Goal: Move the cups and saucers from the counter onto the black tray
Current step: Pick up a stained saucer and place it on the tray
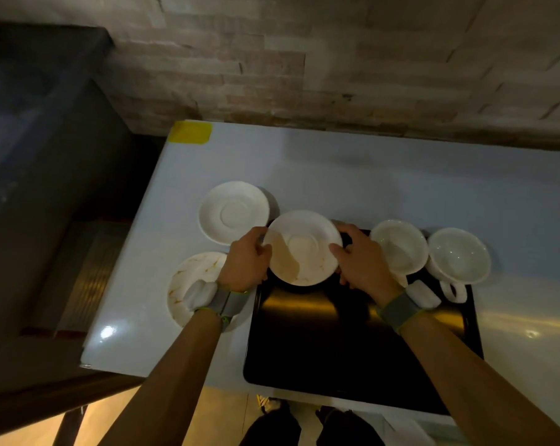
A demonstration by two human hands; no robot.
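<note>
Counter (white) against stone wall

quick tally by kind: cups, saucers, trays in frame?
White ceramic saucers: 3 (one clean on the counter, one stained under the left forearm, one stained, gripped by both hands over the tray)
White ceramic cups: 2
Black rectangular tray: 1
Total: 6

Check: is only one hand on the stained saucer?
No: the left hand and right hand both grip the saucer rim.
</note>
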